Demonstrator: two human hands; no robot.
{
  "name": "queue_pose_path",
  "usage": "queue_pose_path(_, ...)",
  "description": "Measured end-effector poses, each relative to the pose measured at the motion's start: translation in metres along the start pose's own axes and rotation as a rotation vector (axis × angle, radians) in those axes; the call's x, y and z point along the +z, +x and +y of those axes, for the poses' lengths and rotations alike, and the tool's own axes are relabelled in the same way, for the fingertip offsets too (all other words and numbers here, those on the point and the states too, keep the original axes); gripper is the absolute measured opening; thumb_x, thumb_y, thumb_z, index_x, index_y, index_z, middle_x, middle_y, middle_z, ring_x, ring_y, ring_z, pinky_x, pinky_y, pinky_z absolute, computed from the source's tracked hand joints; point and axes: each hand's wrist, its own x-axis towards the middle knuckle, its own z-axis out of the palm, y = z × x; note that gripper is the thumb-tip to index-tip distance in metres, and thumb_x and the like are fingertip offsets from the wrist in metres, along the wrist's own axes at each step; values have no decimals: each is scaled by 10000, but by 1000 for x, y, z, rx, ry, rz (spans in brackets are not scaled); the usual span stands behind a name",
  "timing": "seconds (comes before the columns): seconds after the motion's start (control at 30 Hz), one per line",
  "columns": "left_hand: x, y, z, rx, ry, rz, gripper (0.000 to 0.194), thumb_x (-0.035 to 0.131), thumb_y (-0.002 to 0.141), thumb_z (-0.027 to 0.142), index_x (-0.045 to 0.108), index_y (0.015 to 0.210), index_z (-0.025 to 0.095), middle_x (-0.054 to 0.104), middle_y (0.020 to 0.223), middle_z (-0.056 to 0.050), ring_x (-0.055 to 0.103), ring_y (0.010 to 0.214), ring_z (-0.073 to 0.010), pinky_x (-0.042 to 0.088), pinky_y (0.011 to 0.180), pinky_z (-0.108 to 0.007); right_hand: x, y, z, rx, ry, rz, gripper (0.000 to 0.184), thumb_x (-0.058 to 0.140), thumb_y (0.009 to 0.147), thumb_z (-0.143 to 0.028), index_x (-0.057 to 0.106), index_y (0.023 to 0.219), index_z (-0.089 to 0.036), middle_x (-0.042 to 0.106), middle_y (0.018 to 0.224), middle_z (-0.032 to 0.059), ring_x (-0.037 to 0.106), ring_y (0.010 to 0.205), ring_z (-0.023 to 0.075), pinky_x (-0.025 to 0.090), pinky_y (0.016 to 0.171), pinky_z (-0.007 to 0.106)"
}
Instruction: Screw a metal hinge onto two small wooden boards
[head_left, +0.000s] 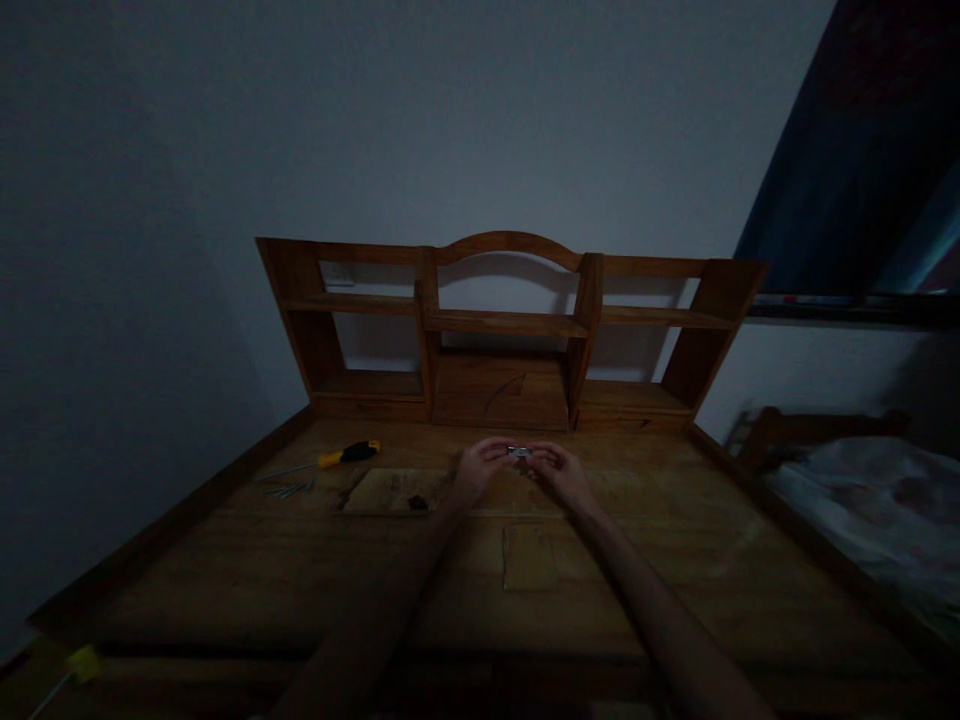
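Both my hands meet over the middle of the wooden desk, with fingertips pinched on a small shiny metal piece point(519, 452). Its exact kind is too small and dim to make out. My left hand point(481, 468) grips its left end, and my right hand point(559, 470) is closed at its right end. Under and behind my left hand lies a long thin wooden board point(390, 490) with a dark mark on it. A small square wooden piece point(529, 558) rests on the desk between my forearms.
A yellow-and-black screwdriver point(351, 455) lies at the left, with several screws or bolts point(289, 489) beside it. A wooden shelf unit point(506, 322) stands along the desk's back edge. At the lower left corner is a yellow-ended object point(84, 663). Raised rims edge the desk point(675, 560).
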Motion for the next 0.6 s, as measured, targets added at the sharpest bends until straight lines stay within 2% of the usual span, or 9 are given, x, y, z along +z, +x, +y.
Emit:
queue_pose_path(0.27,0,-1,1,13,-16,-14,429,842,643,288,691,1015,136,738,1057,-116,698,984,-250,525,946,-398,1,-2,-3,-13,-16,2,339,784,743,-371,682,1011,-190,702,852,46,644,719,157,502,680,282)
queue_pose_path(0.43,-1,0,-1,26,-28,-14,420,834,654,282,686,1019,138,736,1065,-120,697,991,-245,521,957,-399,2,-2,-3,-15,-13,7,340,784,741,-397,691,1000,-197,717,917,65,652,744,166,499,703,292)
queue_pose_path(0.6,-1,0,-3,28,-24,-18,405,821,675,290,689,1027,137,741,1040,-115,706,954,-237,538,921,-387,2,-3,-7,18,-31,19,366,762,756,-463,698,974,-175,722,887,78,632,693,151,467,646,262)
